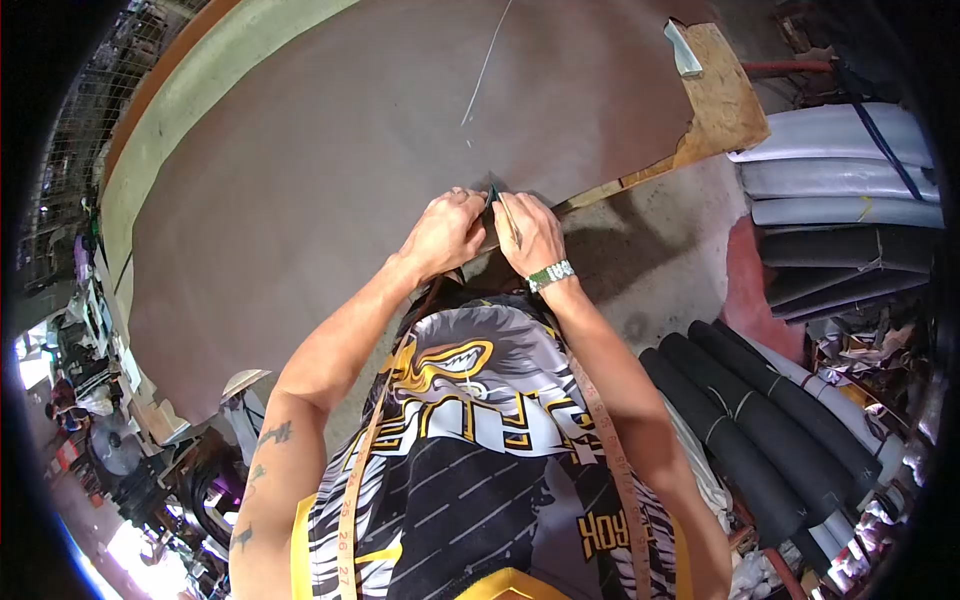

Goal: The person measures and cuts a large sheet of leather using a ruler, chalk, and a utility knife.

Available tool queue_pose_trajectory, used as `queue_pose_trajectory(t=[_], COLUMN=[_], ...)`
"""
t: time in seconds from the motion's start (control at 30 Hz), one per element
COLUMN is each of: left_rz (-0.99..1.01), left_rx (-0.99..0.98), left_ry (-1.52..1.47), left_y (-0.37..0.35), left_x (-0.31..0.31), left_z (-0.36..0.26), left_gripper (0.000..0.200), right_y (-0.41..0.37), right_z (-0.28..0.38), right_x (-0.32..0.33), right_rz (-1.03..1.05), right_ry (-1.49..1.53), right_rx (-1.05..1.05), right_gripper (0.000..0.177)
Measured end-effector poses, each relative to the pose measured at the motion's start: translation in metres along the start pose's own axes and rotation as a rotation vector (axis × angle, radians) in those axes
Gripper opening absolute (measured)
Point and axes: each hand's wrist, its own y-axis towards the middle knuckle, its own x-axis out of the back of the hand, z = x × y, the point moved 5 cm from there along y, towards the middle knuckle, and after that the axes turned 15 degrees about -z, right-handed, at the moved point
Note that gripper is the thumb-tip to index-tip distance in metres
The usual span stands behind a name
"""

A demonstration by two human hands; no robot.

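A large brown sheet [300,150] lies over the work table, with a thin pale line [487,65] marked on it. At its near edge my left hand [447,232] has its fingers curled on the sheet, gripping the edge. Close beside it on the right, my right hand [530,235] is closed round a slim tan tool [509,222]. A small dark piece shows between the two hands at the tool's far end; its exact shape is too small to tell. A patterned band circles my right wrist.
The wooden board's corner [725,100] shows past the sheet, with a pale metallic piece [684,48] on it. Grey rolls [840,180] are stacked at the right. Black rolls [760,420] lie at the lower right. A measuring tape [350,500] hangs over the person's shirt.
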Motion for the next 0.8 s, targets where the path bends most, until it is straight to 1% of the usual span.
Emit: queue_pose_trajectory(t=[0.07,0.17,0.2,0.3,0.5,0.57,0.8], left_rz=[-0.016,-0.074,-0.097,-0.092,-0.161,-0.177,-0.244], left_rx=[0.01,-0.002,-0.012,0.021,-0.014,0.012,0.068], left_ry=[-0.027,-0.073,-0.089,-0.097,-0.135,-0.159,-0.187], left_y=[0.0,-0.001,-0.001,-0.001,-0.001,-0.001,0.001], left_x=[0.004,0.014,0.018,0.029,0.048,0.056,0.078], left_z=[0.002,0.001,0.0,0.0,-0.002,-0.001,0.002], left_gripper=[0.012,0.012,0.012,0.011,0.01,0.011,0.013], right_y=[0.004,0.01,0.011,0.016,0.041,0.047,0.057], right_z=[-0.006,-0.009,-0.012,-0.02,-0.026,-0.026,-0.023], right_x=[-0.008,-0.014,-0.019,-0.031,-0.056,-0.064,-0.089], right_rz=[0.012,-0.055,-0.042,-0.077,-0.11,-0.142,-0.249], right_ry=[-0.018,-0.017,0.007,0.039,0.068,0.085,0.018], right_rx=[0.016,0.048,0.053,0.034,-0.043,-0.053,-0.073], right_gripper=[0.019,0.02,0.022,0.021,0.023,0.023,0.023])
